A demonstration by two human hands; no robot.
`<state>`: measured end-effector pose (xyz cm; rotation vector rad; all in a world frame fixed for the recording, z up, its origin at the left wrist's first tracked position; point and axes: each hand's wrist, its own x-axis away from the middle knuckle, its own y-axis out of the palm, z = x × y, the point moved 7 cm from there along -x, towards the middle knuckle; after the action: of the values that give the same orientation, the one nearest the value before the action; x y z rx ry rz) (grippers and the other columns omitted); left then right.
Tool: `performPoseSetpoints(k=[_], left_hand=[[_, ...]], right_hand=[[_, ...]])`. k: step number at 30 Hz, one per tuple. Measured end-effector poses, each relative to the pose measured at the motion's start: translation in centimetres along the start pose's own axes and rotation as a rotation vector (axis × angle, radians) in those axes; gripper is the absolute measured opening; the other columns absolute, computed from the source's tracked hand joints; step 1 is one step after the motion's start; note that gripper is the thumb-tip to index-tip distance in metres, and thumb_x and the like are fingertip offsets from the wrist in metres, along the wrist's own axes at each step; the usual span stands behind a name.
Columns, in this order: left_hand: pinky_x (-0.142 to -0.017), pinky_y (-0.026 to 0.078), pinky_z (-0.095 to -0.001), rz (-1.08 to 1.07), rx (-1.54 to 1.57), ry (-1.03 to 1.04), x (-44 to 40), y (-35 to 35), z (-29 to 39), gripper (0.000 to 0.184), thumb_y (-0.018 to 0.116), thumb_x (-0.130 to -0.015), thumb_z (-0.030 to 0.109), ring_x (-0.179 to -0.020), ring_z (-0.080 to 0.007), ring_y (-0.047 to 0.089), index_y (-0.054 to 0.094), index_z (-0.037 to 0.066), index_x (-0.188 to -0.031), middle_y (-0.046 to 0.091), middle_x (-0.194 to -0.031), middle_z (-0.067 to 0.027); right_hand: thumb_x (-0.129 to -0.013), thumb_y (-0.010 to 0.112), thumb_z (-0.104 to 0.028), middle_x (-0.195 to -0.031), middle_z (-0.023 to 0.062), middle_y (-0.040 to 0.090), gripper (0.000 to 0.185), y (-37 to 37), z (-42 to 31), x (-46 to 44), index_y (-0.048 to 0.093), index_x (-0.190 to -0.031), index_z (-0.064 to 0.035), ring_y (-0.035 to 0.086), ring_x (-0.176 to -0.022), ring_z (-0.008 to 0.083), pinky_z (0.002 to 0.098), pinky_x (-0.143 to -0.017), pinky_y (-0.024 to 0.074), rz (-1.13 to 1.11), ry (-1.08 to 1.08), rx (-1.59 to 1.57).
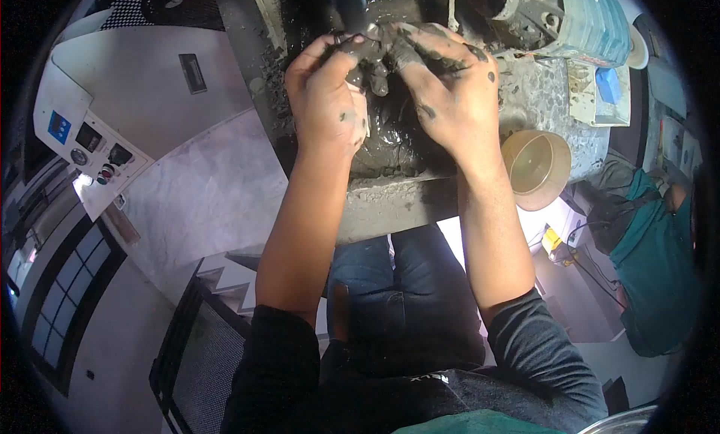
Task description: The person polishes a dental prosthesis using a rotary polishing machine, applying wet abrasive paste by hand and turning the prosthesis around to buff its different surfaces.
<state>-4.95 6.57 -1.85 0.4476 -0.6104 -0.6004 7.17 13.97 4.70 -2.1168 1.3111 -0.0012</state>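
Two hands, head view: left hand (326,96) and right hand (454,89), both left of the bowl (556,171) and farther from the body. Fingertips of both pinched together on a dark wet lump (379,81), left of and beyond the bowl; its full outline is hidden by fingers and mud (401,138).

Handling, my judgement: light, slick with wet coating, soft outside; core stiffness cannot be told. Best hold: firm pinch at opposite sides, fingers wiped first, since the film would let it slide. Fragility unknown.

Writing: pale print on the dark shirt (337,400), nearer the body than the bowl, only partly shown, not legible. Control panel (97,153), far left of the bowl: markings too small. No brand readable on the blue-green container (596,21) beyond the bowl.
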Motion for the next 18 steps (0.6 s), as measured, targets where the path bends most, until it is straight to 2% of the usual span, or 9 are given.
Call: performPoseSetpoints(k=[3, 6, 7, 9, 13, 15, 17, 18], left_hand=[[-0.035, 0.033, -0.0205, -0.019, -0.062, -0.116, -0.5, -1.2, -1.0, 0.008, 0.058, -0.079, 0.002, -0.042, -0.0082, 0.045, 0.061, 0.000, -0.086, 0.058, -0.066, -0.0035], [-0.048, 0.044, -0.0207, -0.004, 0.027, -0.072, 0.0, -1.2, -0.2, 0.009, 0.059, -0.078, -0.004, -0.058, -0.0111, 0.060, 0.063, -0.002, -0.086, 0.068, -0.079, -0.0093], [-0.048, 0.044, -0.0207, -0.002, 0.025, -0.071, 0.1, -1.1, -0.4, 0.009, 0.059, -0.078, -0.004, -0.058, -0.0111, 0.060, 0.063, -0.002, -0.086, 0.068, -0.079, -0.0093], [-0.045, 0.042, -0.0203, -0.086, 0.068, 0.078, 0.2, -0.3, 0.3, 0.008, 0.060, -0.078, -0.003, -0.054, -0.0090, 0.058, 0.063, -0.001, -0.085, 0.067, -0.078, -0.0085], [-0.044, 0.042, -0.0201, -0.001, -0.063, -0.083, -0.2, -1.1, 0.1, 0.009, 0.060, -0.078, -0.003, -0.054, -0.0086, 0.058, 0.063, -0.002, -0.085, 0.068, -0.079, -0.0080], [-0.049, 0.044, -0.0203, -0.033, -0.017, -0.039, -0.3, -1.1, -0.1, 0.010, 0.061, -0.078, -0.004, -0.057, -0.0083, 0.059, 0.063, -0.002, -0.087, 0.068, -0.079, -0.0081], [-0.078, 0.051, -0.0266, -0.223, 0.049, 0.090, 0.5, -0.1, 0.2, 0.018, 0.053, -0.079, -0.009, -0.080, -0.0176, 0.065, 0.062, -0.007, -0.095, 0.067, -0.092, -0.0132], [-0.060, 0.047, -0.0215, -0.132, 0.060, 0.098, 0.9, 0.5, 0.7, 0.010, 0.063, -0.078, -0.008, -0.065, -0.0091, 0.061, 0.063, -0.001, -0.086, 0.067, -0.078, -0.0071]], right_hand=[[-0.070, 0.068, -0.011, -0.086, 0.0189, 0.069, 0.023, -0.1, 0.0, 0.1, 0.070, -0.089, 0.0018, 0.068, -0.078, 0.0351, 0.0363, -0.074, 0.0535, 0.018, 0.036, 0.056], [-0.070, 0.068, -0.011, -0.085, 0.0190, 0.068, 0.023, 0.5, -0.1, -0.3, 0.071, -0.090, 0.0012, 0.068, -0.079, 0.0346, 0.0361, -0.074, 0.0534, -0.008, 0.055, 0.042], [-0.071, 0.068, -0.010, -0.087, 0.0189, 0.069, 0.023, 0.4, 0.1, 0.0, 0.071, -0.090, 0.0010, 0.068, -0.081, 0.0342, 0.0358, -0.076, 0.0534, -0.006, 0.098, -0.038], [-0.072, 0.068, -0.010, -0.090, 0.0187, 0.070, 0.022, 0.3, 0.8, 0.7, 0.071, -0.091, 0.0008, 0.068, -0.084, 0.0333, 0.0354, -0.078, 0.0532, -0.003, 0.182, -0.192], [-0.073, 0.068, -0.009, -0.093, 0.0186, 0.070, 0.024, 0.8, 1.0, 0.3, 0.071, -0.094, 0.0009, 0.069, -0.087, 0.0321, 0.0350, -0.082, 0.0529, 0.014, 0.131, -0.044], [-0.073, 0.067, -0.007, -0.093, 0.0180, 0.070, 0.024, 0.5, 0.8, 0.8, 0.071, -0.095, 0.0019, 0.069, -0.085, 0.0294, 0.0332, -0.080, 0.0529, 0.022, 0.124, -0.030], [-0.073, 0.065, -0.003, -0.091, 0.0167, 0.070, 0.024, 0.1, 0.9, 1.5, 0.070, -0.095, 0.0025, 0.070, -0.083, 0.0259, 0.0306, -0.077, 0.0527, 0.024, 0.153, -0.218], [-0.073, 0.062, 0.000, -0.091, 0.0151, 0.070, 0.024, -0.2, 0.3, 1.3, 0.070, -0.095, 0.0032, 0.069, -0.081, 0.0227, 0.0289, -0.075, 0.0524, 0.013, 0.112, -0.149]])
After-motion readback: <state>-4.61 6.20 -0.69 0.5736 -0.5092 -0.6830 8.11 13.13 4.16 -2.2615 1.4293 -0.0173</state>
